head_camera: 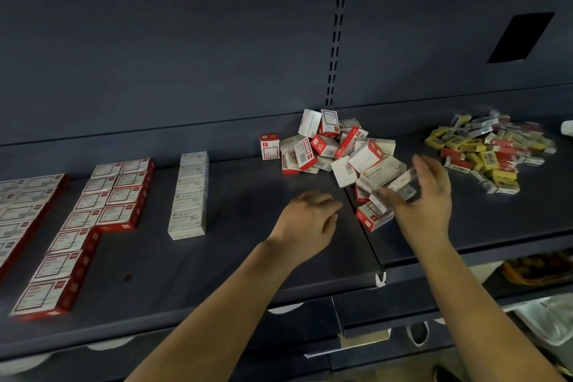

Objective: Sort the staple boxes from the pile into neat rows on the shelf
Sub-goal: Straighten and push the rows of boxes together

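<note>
Dark grey-blue metal shelf [235, 257] across the whole view, with a slotted upright at twelve o'clock. At nine o'clock, neat rows of flat red-and-white cardboard boxes [93, 214], lying label-up in columns toward the shelf's front edge. Just right of them, a single column of white paper-clip boxes [189, 195]. At one o'clock from centre, a loose pile of red-and-white and plain white staple boxes [335, 152], tumbled at all angles, some upright, some flat. At three o'clock, well apart from it, a second heap of small yellow, red and grey packets [490, 149]. Right hand [424, 201] at the pile's near right edge, fingers [424, 164] partly curled over a small pale box [403, 184] pinched against the thumb; box blurred, markings unreadable. Left hand [307, 223] at centre, just left of the pile, palm down above the shelf, fingers loosely bent and holding nothing.
</note>
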`<state>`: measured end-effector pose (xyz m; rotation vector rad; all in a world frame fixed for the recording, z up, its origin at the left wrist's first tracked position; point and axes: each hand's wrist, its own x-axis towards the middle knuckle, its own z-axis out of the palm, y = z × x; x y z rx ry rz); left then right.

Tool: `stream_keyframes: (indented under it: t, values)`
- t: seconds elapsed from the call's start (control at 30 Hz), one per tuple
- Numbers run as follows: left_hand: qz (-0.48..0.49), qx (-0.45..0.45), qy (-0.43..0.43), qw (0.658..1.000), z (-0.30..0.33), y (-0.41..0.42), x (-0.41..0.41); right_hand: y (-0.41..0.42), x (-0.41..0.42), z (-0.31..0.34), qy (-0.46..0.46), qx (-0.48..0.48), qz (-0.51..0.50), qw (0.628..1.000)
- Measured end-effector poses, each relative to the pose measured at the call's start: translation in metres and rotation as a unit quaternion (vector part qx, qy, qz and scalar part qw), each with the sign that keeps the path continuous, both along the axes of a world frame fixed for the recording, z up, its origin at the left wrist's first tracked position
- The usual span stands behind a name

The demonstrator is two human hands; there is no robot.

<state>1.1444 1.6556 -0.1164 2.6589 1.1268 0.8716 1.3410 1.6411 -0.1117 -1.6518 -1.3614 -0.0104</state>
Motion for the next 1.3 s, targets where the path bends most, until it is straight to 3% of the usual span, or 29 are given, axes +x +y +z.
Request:
stream_keyframes:
  t: [0.1, 0.2, 0.23, 0.3, 0.37, 0.47, 0.6, 0.67, 0.83, 0.97, 1.3]
  values:
    - [0.018, -0.05, -0.053, 0.997, 0.002, -0.01, -0.007, -0.011, -0.016, 0.006, 0.017, 0.035, 0.027, 0.999]
    - [0.05, -0.175, -0.162, 0.97, 0.009, -0.025, -0.013, -0.026, -0.04, 0.012, 0.084, 0.064, 0.097, 0.99]
    - [0.062, -0.237, -0.229, 0.942, 0.014, -0.03, -0.015, -0.032, -0.049, 0.014, 0.122, 0.065, 0.126, 0.982]
    - [0.074, -0.38, -0.365, 0.846, 0.027, -0.039, -0.017, -0.044, -0.067, 0.02, 0.223, 0.044, 0.191, 0.955]
    - [0.071, -0.464, -0.443, 0.764, 0.034, -0.043, -0.022, -0.054, -0.083, 0.025, 0.342, 0.016, 0.257, 0.904]
    - [0.071, -0.496, -0.476, 0.722, 0.036, -0.045, -0.03, -0.058, -0.095, 0.022, 0.481, -0.011, 0.324, 0.814]
    - [0.043, -0.521, -0.509, 0.684, 0.037, -0.048, -0.037, -0.055, -0.094, 0.019, 0.588, -0.046, 0.385, 0.71]
    - [0.021, -0.528, -0.531, 0.662, 0.038, -0.049, -0.04, -0.054, -0.092, 0.019, 0.605, -0.069, 0.405, 0.682]
    - [0.04, -0.516, -0.61, 0.6, 0.042, -0.051, -0.042, -0.052, -0.092, 0.018, 0.629, -0.094, 0.396, 0.663]
    - [0.052, -0.468, -0.664, 0.581, 0.04, -0.054, -0.046, -0.051, -0.097, 0.017, 0.644, -0.092, 0.381, 0.657]
    - [0.067, -0.414, -0.683, 0.598, 0.037, -0.064, -0.055, -0.044, -0.11, 0.022, 0.634, -0.08, 0.362, 0.678]
